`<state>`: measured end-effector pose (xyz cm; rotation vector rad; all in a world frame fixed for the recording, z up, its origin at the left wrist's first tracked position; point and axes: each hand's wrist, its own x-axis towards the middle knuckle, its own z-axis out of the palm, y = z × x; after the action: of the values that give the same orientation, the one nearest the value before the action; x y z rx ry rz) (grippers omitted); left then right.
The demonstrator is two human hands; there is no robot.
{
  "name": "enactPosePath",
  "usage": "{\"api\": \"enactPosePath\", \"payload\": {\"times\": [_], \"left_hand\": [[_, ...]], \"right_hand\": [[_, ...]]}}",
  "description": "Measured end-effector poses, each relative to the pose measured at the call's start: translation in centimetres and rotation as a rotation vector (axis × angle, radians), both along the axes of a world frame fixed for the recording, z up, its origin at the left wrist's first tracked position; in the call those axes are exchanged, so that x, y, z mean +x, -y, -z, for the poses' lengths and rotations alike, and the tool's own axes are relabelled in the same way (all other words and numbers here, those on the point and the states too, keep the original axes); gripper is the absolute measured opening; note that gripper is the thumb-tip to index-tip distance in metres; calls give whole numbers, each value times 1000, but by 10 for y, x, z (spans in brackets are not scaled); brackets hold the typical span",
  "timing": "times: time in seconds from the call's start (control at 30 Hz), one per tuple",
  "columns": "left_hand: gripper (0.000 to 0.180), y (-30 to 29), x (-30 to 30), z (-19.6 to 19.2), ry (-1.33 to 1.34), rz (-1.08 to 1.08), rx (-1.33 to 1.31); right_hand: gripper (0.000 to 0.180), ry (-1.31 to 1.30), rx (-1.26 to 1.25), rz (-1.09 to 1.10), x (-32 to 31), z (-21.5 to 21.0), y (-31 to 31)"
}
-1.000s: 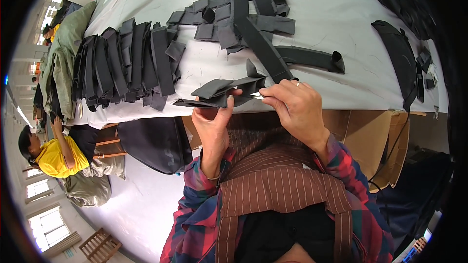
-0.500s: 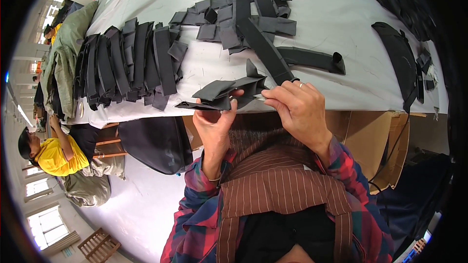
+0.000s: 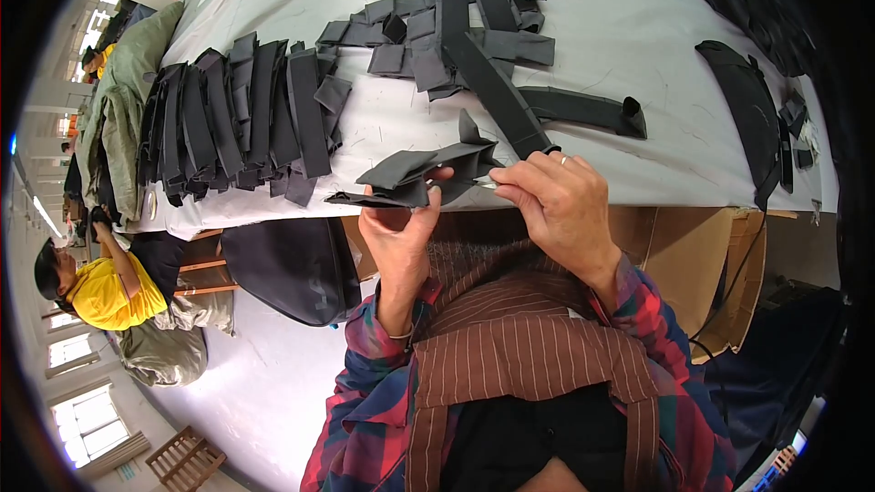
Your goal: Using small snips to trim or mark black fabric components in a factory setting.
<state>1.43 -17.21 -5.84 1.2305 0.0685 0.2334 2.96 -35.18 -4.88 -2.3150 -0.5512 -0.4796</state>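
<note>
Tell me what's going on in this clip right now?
A person at a white table holds a folded black fabric piece just off its near edge. The left hand grips it from below; the right hand pinches its right end. On the table lie a row of black strips to the left and a loose pile of strips ahead. Another person in yellow sits at far left.

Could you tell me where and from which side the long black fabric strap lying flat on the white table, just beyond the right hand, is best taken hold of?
Probably at the near end of the long black fabric strap, coming from the table's front edge. It lies flat and slants toward the right hand, so that end is free, while its far end sits in a pile of dark fabric pieces. Pinch it across its narrow width against the white table.
</note>
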Motion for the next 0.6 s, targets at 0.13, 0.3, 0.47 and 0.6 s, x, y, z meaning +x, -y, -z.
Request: {"api": "enactPosePath", "payload": {"times": [0.13,0.3,0.47,0.6], "left_hand": [[36,-1,0,0,-2,6,-15],[37,1,1,0,1,17,11],[38,1,0,-2,-5,19,55],[38,2,0,1,-18,18,45]], "right_hand": [[9,-6,1,0,0,-1,0],[9,-24,25,-7,1,2,-1],[8,-20,33,-3,1,0,-1],[6,-25,51,-22,2,4,-2]]}}
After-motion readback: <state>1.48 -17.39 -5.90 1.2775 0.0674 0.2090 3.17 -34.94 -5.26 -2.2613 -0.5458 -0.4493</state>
